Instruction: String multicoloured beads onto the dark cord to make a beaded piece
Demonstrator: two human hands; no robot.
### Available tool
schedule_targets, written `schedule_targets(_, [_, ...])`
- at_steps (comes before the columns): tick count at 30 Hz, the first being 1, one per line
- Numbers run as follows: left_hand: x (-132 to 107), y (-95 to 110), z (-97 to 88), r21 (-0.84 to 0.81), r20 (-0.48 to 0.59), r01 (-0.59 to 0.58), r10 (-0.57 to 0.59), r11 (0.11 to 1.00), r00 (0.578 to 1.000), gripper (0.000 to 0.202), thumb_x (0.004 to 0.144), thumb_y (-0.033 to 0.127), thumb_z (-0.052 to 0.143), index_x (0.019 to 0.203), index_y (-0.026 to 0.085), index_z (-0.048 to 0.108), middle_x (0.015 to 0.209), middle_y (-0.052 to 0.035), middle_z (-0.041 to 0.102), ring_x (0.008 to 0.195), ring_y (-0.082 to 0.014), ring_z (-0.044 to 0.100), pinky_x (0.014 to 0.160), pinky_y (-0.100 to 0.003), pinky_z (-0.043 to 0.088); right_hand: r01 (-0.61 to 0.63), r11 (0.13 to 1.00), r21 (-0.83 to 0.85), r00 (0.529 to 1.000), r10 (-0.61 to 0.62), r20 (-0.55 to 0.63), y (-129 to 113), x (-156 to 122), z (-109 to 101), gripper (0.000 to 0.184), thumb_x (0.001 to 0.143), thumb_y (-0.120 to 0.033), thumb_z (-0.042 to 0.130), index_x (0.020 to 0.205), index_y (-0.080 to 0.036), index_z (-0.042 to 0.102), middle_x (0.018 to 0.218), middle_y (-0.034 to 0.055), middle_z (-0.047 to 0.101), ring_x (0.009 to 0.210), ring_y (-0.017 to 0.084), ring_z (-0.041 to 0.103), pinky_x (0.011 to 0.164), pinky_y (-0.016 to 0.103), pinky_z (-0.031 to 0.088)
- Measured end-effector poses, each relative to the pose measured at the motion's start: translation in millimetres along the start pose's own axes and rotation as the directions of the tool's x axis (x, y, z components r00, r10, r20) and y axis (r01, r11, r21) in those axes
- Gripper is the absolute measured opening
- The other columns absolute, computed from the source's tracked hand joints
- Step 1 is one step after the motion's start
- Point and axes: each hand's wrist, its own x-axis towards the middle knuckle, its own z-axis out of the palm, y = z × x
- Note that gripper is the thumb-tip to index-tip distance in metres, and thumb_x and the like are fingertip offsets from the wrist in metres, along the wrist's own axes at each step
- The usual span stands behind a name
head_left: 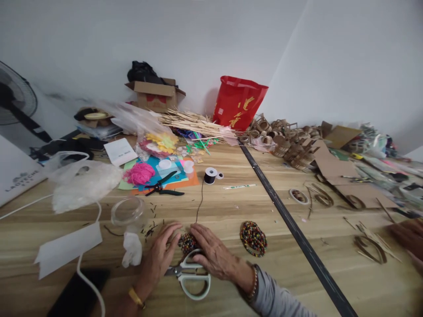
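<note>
A small heap of multicoloured beads [187, 243] lies on the wooden table between my two hands. My left hand [161, 248] curves along the left of the heap, fingers extended and apart from the thumb. From the right, my right hand [213, 251] rests against the beads with its fingers stretched out, its thumb over a handle of the white-handled scissors [194, 286]. The scissors lie flat just below the heap, their blades partly behind my left hand. A black cord [200, 204] runs from a spool [210, 176] down toward the beads. Finished-looking beaded strands [253, 238] lie coiled to the right.
Left are a clear round container [127, 210], crumpled tissue [132, 249] and black cord snippets [150, 230]. Pruning shears [163, 187] and pink yarn [140, 173] lie farther back. A dark strip [291, 215] crosses the table. Another person's hand [408, 235] is at far right.
</note>
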Motion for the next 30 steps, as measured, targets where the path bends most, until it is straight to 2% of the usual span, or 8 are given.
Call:
schedule_targets(6, [-7, 7, 2.3, 0.12, 0.08, -0.148, 0.139, 0.982, 0.987, 0.025, 0.087, 0.031, 0.048, 0.097, 0.019, 0.067, 0.1, -0.0102, 0.07, 0.097, -0.0246, 0.065, 0.086, -0.038, 0.053, 0.044, 0.997, 0.069, 0.997, -0.049, 0.063, -4, 3, -10, 0.065, 0.097, -0.051, 0.034, 0.146, -0.009, 0.022, 0.145, 0.0194, 0.035, 0.137, 0.025, 0.028, 0.114, 0.042, 0.03])
schedule_targets(10, [-19, 13, 1.1, 0.237, 0.111, -0.279, 0.259, 0.931, 0.959, 0.02, 0.087, 0.028, 0.049, 0.093, 0.021, 0.067, 0.087, -0.0067, 0.068, 0.084, -0.0221, 0.064, 0.076, -0.034, 0.054, 0.09, 0.995, 0.053, 0.992, -0.094, 0.08, -5, 3, -10, 0.066, 0.096, -0.052, 0.038, 0.143, -0.007, 0.026, 0.143, 0.021, 0.037, 0.138, 0.026, 0.027, 0.114, 0.043, 0.028])
schedule_targets(14, [-37, 19, 2.4, 0.342, 0.207, -0.438, 0.389, 0.831, 0.898, 0.018, 0.087, 0.03, 0.051, 0.084, 0.023, 0.067, 0.083, -0.0049, 0.067, 0.08, -0.0223, 0.063, 0.067, -0.031, 0.052, 0.093, 0.994, 0.061, 0.993, -0.097, 0.072, -5, 3, -12, 0.064, 0.096, -0.049, 0.04, 0.143, -0.008, 0.026, 0.143, 0.0204, 0.037, 0.138, 0.025, 0.027, 0.113, 0.041, 0.029])
schedule_targets(17, [-50, 21, 4.2, 0.397, 0.242, -0.544, 0.488, 0.739, 0.839, 0.02, 0.089, 0.031, 0.049, 0.086, 0.024, 0.067, 0.089, -0.0055, 0.068, 0.09, -0.0248, 0.061, 0.074, -0.034, 0.051, 0.065, 0.994, 0.088, 0.995, -0.071, 0.072, -6, 3, -16, 0.06, 0.098, -0.046, 0.039, 0.144, -0.011, 0.025, 0.144, 0.0188, 0.036, 0.138, 0.024, 0.027, 0.113, 0.041, 0.029])
schedule_targets(20, [-59, 21, 3.7, 0.443, 0.289, -0.589, 0.515, 0.676, 0.807, 0.017, 0.089, 0.031, 0.051, 0.089, 0.025, 0.067, 0.099, -0.0053, 0.066, 0.099, -0.0254, 0.058, 0.08, -0.033, 0.049, 0.033, 0.989, 0.144, 0.998, -0.04, 0.052, -7, 4, -20, 0.057, 0.099, -0.045, 0.033, 0.144, -0.012, 0.024, 0.144, 0.0177, 0.036, 0.138, 0.023, 0.027, 0.113, 0.04, 0.029])
schedule_targets(26, [-63, 21, 2.4, 0.503, 0.312, -0.649, 0.58, 0.571, 0.752, 0.022, 0.088, 0.037, 0.052, 0.096, 0.024, 0.067, 0.108, -0.0078, 0.064, 0.102, -0.0263, 0.055, 0.079, -0.032, 0.047, -0.007, 0.968, 0.252, 0.999, -0.002, 0.035, -8, 4, -25, 0.052, 0.101, -0.044, 0.027, 0.143, -0.013, 0.027, 0.141, 0.016, 0.039, 0.135, 0.02, 0.033, 0.112, 0.037, 0.03])
schedule_targets(28, [-62, 22, 4.7, 0.506, 0.304, -0.655, 0.595, 0.561, 0.744, 0.023, 0.091, 0.032, 0.046, 0.095, 0.022, 0.067, 0.108, -0.009, 0.063, 0.102, -0.026, 0.055, 0.08, -0.032, 0.046, -0.005, 0.964, 0.268, 1.0, -0.001, 0.022, -8, 4, -25, 0.051, 0.101, -0.042, 0.028, 0.142, -0.012, 0.028, 0.141, 0.0164, 0.04, 0.134, 0.02, 0.034, 0.112, 0.037, 0.03])
schedule_targets(30, [-60, 23, 7.6, 0.493, 0.292, -0.646, 0.589, 0.582, 0.753, 0.029, 0.094, 0.024, 0.038, 0.092, 0.022, 0.067, 0.103, -0.0086, 0.064, 0.099, -0.0244, 0.056, 0.08, -0.032, 0.046, 0.001, 0.963, 0.271, 1.0, -0.005, 0.013, -7, 4, -25, 0.05, 0.101, -0.04, 0.03, 0.141, -0.011, 0.029, 0.14, 0.0171, 0.041, 0.134, 0.021, 0.034, 0.112, 0.037, 0.03])
